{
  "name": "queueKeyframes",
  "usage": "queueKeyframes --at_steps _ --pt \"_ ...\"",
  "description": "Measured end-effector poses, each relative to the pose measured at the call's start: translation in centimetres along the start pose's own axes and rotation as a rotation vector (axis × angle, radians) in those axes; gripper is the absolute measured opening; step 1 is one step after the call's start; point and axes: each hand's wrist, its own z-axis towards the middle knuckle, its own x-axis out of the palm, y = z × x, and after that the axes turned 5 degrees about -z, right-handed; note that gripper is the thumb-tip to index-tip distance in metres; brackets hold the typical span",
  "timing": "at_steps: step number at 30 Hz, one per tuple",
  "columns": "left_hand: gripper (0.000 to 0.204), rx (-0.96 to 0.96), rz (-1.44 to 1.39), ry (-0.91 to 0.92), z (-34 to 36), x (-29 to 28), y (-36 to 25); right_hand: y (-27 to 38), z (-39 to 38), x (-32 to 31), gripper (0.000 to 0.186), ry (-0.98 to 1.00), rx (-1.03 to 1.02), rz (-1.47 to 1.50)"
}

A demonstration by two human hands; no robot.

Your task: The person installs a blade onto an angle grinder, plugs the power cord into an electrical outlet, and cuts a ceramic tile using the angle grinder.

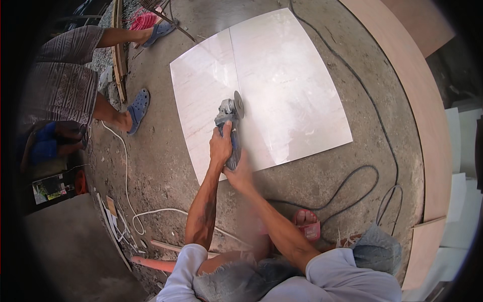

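A large glossy, pale marbled tile (302, 95) lies flat on the concrete ground in front of me. An angle grinder (232, 146) is over it, its disc (239, 104) upright at the lower end of a thin dark line running from the tile's far edge. My left hand (220, 146) is closed round the grinder's body just behind its metal head. Behind it, my right hand (240, 173) is closed round the rear end, near the tile's near edge. Pale dust hazes the space beside my right hand, and whether the disc touches the tile I cannot tell.
A dark cable (375, 105) runs along the tile's right side and loops near my sandalled foot (306, 219). A white cord (126, 171) winds across the left floor. At left stands a person in patterned shorts and blue clogs (138, 110). Wooden boards (425, 100) edge the right.
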Motion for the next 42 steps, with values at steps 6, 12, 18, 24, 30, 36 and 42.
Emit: queueKeyframes --at_steps 6,12,18,24,30,36,42 --pt "0.081 0.007 0.013 -0.030 -0.8 0.1 -0.1 0.4 -0.5 -0.5 0.078 0.157 0.272 0.122" --pt "0.079 -0.014 0.012 -0.022 -1.8 0.0 0.1 0.3 -1.4 -0.5 0.080 0.121 0.268 0.070" --pt "0.083 -0.006 0.056 -0.016 -1.7 0.1 0.9 -0.2 -2.0 -0.4 0.083 0.114 0.221 0.085" --pt "0.075 -0.037 0.071 -0.011 -1.8 0.4 1.6 0.5 -2.4 -1.1 0.086 0.160 0.285 0.044" --pt "0.071 -0.001 -0.001 0.020 -2.3 0.3 1.8 0.6 -3.0 -1.2 0.088 0.136 0.258 0.051" --pt "0.072 0.033 0.027 0.008 -2.8 0.4 1.8 0.1 -3.5 -1.1 0.088 0.119 0.248 0.061" --pt "0.070 0.013 0.017 0.010 -3.5 0.2 1.7 0.2 -3.8 -1.3 0.088 0.127 0.246 0.075"
